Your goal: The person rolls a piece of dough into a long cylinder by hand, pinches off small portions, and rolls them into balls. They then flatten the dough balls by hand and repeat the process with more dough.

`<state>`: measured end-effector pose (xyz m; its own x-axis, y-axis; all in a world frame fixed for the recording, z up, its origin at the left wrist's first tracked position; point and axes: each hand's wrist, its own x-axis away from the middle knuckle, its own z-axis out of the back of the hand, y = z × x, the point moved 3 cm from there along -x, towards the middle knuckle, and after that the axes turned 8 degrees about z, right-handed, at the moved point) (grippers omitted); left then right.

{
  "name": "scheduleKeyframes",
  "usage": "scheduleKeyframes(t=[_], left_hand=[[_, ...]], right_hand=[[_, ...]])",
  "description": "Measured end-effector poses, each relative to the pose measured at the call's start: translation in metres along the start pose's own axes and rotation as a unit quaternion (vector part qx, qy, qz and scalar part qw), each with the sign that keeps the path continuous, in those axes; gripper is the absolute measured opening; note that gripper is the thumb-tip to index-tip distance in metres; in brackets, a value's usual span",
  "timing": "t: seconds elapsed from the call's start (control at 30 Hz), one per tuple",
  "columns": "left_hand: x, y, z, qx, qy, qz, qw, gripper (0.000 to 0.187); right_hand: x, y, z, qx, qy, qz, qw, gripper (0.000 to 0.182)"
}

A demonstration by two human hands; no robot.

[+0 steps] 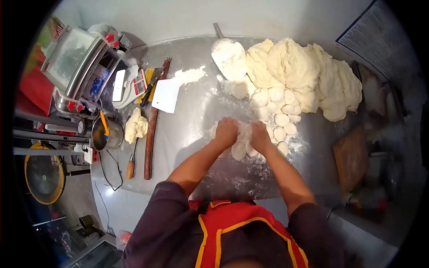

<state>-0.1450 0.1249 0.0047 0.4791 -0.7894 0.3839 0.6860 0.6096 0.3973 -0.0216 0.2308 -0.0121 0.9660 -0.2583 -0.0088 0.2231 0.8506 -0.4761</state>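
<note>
- Head view: both hands are seen side by side at the middle of the floured steel table (187,134), arms reaching forward from a dark-sleeved body with a red apron (243,232).
- Left hand (227,130): fingers curled down and closed over a dough piece (243,134), palm on top; knuckles are seen, fingertips are hidden.
- Right hand (260,135): fingers also bent down, pressed on the same dough piece from the other side; the two hands nearly touch across it.
- The dough piece is held between the hands, on the table, partly covered; its full shape cannot be told.
- Cut pieces: small dough balls (281,119) lie in a loose cluster just beyond and right of the hands, some touching; two more sit just under the hands at the near side.
- Big dough heap (304,73) is piled at the far right of the table, behind the balls.
- A flour scoop (229,57), full, lies far centre, just left of the heap; loose flour is spread about it.
- A white scraper (166,95) lies flat left of centre, beside a long wooden rolling pin (153,125).
- A small dough lump (135,126) sits left of the pin, beside a metal pot (107,134).
- A scale (127,87) and a machine (82,67) stand at the far left edge.
</note>
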Motion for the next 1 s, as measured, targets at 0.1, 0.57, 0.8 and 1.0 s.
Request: scheduleKeyframes(t=[0.1,0.57,0.8,1.0], left_hand=[[-0.012,0.006,0.025,0.004,-0.068,0.041,0.997,0.034],[0.032,0.052,-0.056,0.049,0.058,-0.072,0.995,0.031],[0.051,0.051,-0.057,0.087,0.063,-0.163,0.981,0.026],[0.042,0.07,-0.068,0.018,-0.039,-0.139,0.989,0.039]], right_hand=[[0.001,0.001,0.023,-0.007,0.045,-0.009,0.999,0.049],[0.035,0.029,0.039,0.007,0.097,-0.118,0.988,0.042],[0.125,0.063,0.063,-0.198,0.084,-0.309,0.926,0.053],[0.12,0.04,0.06,-0.12,0.057,-0.272,0.953,0.053]])
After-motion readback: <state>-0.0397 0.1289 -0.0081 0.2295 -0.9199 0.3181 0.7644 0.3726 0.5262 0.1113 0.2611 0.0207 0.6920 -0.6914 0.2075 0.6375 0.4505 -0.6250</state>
